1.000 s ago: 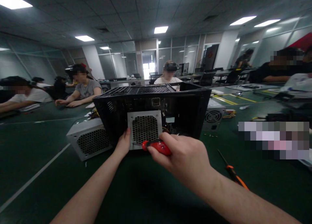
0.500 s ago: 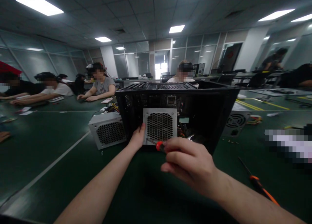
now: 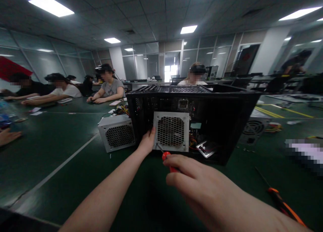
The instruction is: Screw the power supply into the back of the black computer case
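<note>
In the head view, a mesh-faced power supply (image 3: 171, 131) stands upright at the open side of a black computer case (image 3: 246, 111), left of the opening's middle. Its left edge has the left hand (image 3: 147, 142) laid along it; the fingertips go into shadow, so I cannot fairly tell how firmly they close. The right hand (image 3: 194, 176) is wrapped round a red-handled screwdriver (image 3: 166, 155), whose shaft slants up to the mesh face's lower left corner. Between the forearms runs a stretch of dark green bench (image 3: 151, 198), leaving space toward the wearer. Right of the power supply, the case has a deep dark bay with some room, though coloured wires (image 3: 193, 143) and a tilted silvery metal part (image 3: 207, 149) sit low in it.

Just left of the case, a second power supply (image 3: 117, 134) crowds the side nearest the left forearm. A third power supply (image 3: 254, 126) sits beyond the case's right edge. An orange-and-black screwdriver (image 3: 282, 201) lies on the bench near the right forearm. Across the bench sits a person in grey (image 3: 112, 87); another person (image 3: 193, 77) is behind the case.
</note>
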{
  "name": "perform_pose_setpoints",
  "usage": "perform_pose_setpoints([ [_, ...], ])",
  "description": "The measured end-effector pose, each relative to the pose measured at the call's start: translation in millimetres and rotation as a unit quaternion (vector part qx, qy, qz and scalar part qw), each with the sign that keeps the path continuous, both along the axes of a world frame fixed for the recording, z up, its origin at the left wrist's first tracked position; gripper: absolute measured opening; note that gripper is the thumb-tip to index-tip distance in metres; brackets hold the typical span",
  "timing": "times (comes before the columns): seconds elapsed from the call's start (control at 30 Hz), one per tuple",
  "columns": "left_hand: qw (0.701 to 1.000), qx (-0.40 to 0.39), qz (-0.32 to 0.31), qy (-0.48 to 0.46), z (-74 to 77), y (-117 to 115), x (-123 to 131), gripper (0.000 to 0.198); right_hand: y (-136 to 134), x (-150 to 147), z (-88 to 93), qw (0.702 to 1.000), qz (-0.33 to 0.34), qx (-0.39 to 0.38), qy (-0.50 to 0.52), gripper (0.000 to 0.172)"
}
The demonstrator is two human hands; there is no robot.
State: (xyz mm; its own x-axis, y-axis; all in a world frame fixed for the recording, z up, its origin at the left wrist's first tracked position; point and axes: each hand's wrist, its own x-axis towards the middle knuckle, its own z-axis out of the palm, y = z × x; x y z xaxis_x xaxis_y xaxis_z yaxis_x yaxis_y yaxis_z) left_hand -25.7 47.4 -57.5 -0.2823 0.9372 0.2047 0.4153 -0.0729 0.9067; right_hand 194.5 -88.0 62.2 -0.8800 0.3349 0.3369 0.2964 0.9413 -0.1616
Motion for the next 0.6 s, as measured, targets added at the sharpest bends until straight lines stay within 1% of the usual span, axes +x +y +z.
perform_pose_setpoints([
  [0.1, 1.000, 0.006, -0.006, 0.006, -0.5, 0.5, 0.0, 0.071, 3.6, -0.9, -3.1, 1.000, 0.002, 0.021, 0.022, 0.029],
  [0.17, 1.000, 0.011, -0.008, 0.006, -0.6, 0.9, -0.1, 0.071, 7.0, -1.9, -7.2, 0.997, -0.005, 0.046, 0.061, 0.021],
  [0.23, 1.000, 0.011, -0.009, 0.003, -0.2, 0.6, -0.3, 0.069, 10.8, -3.1, -12.2, 0.990, -0.034, 0.084, 0.111, 0.014],
  [0.27, 1.000, 0.010, -0.009, 0.001, 0.0, 0.3, -0.4, 0.068, 12.5, -3.7, -14.5, 0.982, -0.059, 0.116, 0.140, 0.012],
  [0.33, 1.000, 0.009, -0.011, 0.001, 0.4, -0.4, -0.7, 0.067, 15.1, -4.9, -17.6, 0.956, -0.123, 0.192, 0.186, 0.012],
  [0.4, 1.000, 0.007, -0.009, 0.005, -0.1, -0.3, -1.2, 0.069, 16.3, -5.7, -17.6, 0.924, -0.189, 0.263, 0.204, 0.015],
  [0.47, 1.000, 0.007, -0.006, 0.005, -1.5, 0.6, -1.9, 0.071, 17.1, -5.5, -15.6, 0.902, -0.235, 0.303, 0.198, 0.019],
  [0.53, 1.000, 0.010, -0.007, -0.001, -2.8, 2.0, -2.2, 0.072, 19.4, -4.4, -14.1, 0.893, -0.255, 0.314, 0.196, 0.021],
  [0.57, 1.000, 0.010, -0.007, -0.005, -3.1, 2.5, -2.2, 0.072, 21.2, -3.7, -14.3, 0.893, -0.247, 0.315, 0.204, 0.019],
  [0.6, 1.000, 0.008, -0.007, -0.007, -3.1, 2.7, -2.1, 0.071, 23.2, -3.1, -15.4, 0.898, -0.223, 0.312, 0.214, 0.017],
])
